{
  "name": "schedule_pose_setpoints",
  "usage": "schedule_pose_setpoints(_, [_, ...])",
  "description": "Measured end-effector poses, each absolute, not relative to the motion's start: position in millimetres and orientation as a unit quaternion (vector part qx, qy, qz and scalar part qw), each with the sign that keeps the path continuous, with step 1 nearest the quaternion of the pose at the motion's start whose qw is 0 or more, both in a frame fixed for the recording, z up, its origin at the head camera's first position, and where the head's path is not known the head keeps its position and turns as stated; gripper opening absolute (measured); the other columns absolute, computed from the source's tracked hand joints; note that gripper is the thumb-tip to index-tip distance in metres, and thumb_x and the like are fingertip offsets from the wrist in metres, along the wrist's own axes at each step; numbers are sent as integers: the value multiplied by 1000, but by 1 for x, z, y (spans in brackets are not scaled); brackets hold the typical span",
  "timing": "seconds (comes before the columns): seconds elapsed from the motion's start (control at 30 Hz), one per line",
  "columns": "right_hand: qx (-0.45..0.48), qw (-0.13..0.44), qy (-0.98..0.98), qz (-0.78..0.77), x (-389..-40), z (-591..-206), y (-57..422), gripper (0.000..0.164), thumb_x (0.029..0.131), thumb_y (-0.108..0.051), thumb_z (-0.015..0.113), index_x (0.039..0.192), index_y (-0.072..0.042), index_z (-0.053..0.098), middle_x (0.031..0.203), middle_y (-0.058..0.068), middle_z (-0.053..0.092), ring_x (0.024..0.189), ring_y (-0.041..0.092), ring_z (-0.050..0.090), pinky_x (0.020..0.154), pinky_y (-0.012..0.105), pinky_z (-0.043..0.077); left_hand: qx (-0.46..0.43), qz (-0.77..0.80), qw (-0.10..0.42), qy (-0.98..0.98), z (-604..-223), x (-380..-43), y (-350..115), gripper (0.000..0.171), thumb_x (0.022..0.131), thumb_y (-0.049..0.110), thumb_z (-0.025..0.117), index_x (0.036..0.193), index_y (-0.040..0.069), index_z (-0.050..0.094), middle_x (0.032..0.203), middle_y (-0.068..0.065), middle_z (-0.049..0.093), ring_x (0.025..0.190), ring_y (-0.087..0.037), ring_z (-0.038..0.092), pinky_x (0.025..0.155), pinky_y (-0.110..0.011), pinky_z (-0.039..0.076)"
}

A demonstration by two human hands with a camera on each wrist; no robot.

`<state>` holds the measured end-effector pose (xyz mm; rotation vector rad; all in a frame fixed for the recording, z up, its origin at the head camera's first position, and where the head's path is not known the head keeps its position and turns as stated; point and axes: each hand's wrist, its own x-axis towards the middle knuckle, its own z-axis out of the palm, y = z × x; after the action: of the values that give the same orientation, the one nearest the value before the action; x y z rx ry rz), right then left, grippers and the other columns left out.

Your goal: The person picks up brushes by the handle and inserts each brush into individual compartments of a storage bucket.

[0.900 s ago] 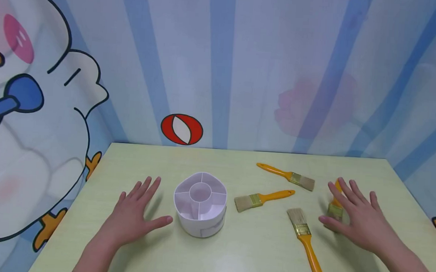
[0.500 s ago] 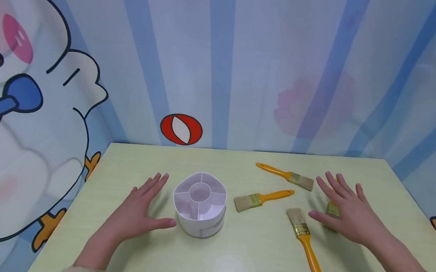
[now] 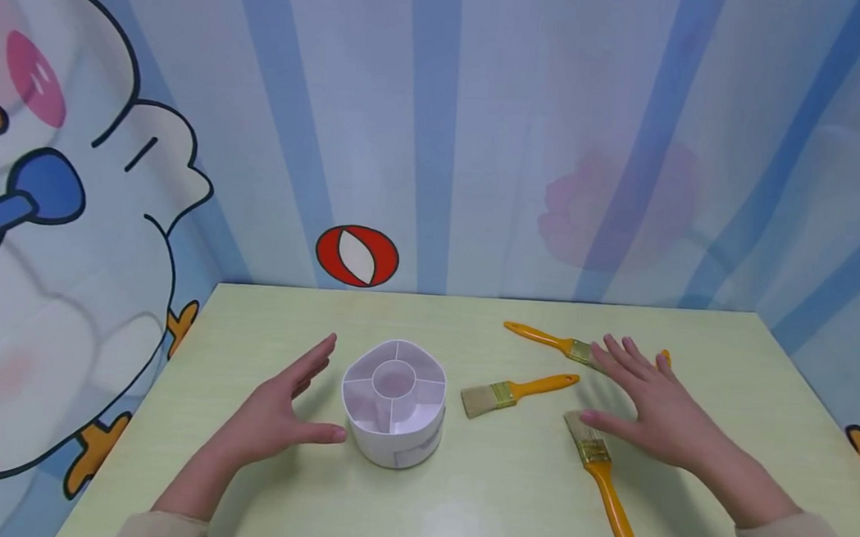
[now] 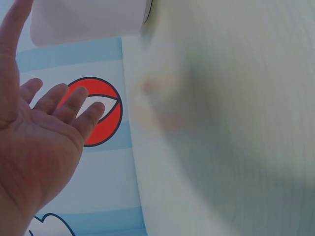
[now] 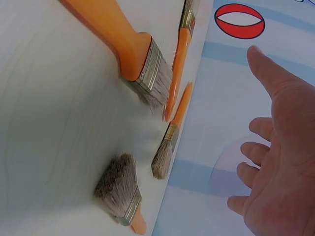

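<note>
A white round organizer [image 3: 398, 447] with several compartments around a central cup stands on the table. Beside it on the left, my left hand [image 3: 265, 427] hovers with thumb and fingers spread, holding nothing. My right hand [image 3: 661, 410] is held over the paintbrushes, fingers extended, empty. Below its thumb lies a paintbrush [image 3: 611, 497] with its orange handle toward me. Another paintbrush [image 3: 518, 394] lies nearer the organizer, bristles to the left. At the back, a third paintbrush [image 3: 544, 336] has its bristles partly behind my fingertips. One more paintbrush [image 5: 125, 196] is mostly hidden under the right hand in the head view.
The pale wooden table [image 3: 460, 508] meets a blue-striped cloth backdrop [image 3: 497, 141] along its back edge. The cloth carries cartoon prints, including a red and white ball [image 3: 357, 256].
My right hand has moved left, from over the far-right paintbrush toward the brushes near the middle. The left hand has turned slightly onto its side and shifted a little toward the organizer.
</note>
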<state>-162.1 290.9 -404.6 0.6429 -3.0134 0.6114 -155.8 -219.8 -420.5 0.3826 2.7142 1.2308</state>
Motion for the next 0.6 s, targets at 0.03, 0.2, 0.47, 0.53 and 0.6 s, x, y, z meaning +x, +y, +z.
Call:
schedule_pose_setpoints(0.03, [205,-3,-959,198,-163,-404,289,96,96,-56,76,169,-12,33,175,22,24,161,48,16,129,71,4,130,427,72,892,-421,-156,-220,119,78,45,97,172,32,24,175,-7,31,157,-40,35,123,-61,38])
schedule_pose_setpoints(0.2, [201,-34,-955,216,-167,-401,278,99,93,-60,77,169,-13,34,175,19,25,161,47,19,126,72,18,144,514,86,841,-426,-157,-220,109,84,30,95,170,21,30,174,-10,33,158,-37,34,123,-52,36])
schedule_pose_setpoints(0.47, [223,-44,-944,238,-171,-406,269,98,93,-59,77,168,-12,35,175,17,28,160,48,20,127,71,18,134,597,103,785,-431,-157,-218,96,89,17,90,168,15,35,171,-10,39,158,-33,37,120,-38,41])
schedule_pose_setpoints(0.53, [228,-41,-944,236,-171,-407,267,97,93,-59,77,167,-11,36,174,17,28,160,48,21,126,72,20,127,615,105,771,-433,-157,-217,93,90,14,88,167,14,36,170,-11,40,157,-33,38,118,-36,43])
schedule_pose_setpoints(0.6, [234,-39,-943,233,-172,-408,265,96,94,-58,77,166,-9,38,174,18,29,159,48,22,126,72,21,118,632,109,758,-435,-157,-215,91,92,11,87,167,13,36,170,-12,40,157,-32,39,117,-35,44])
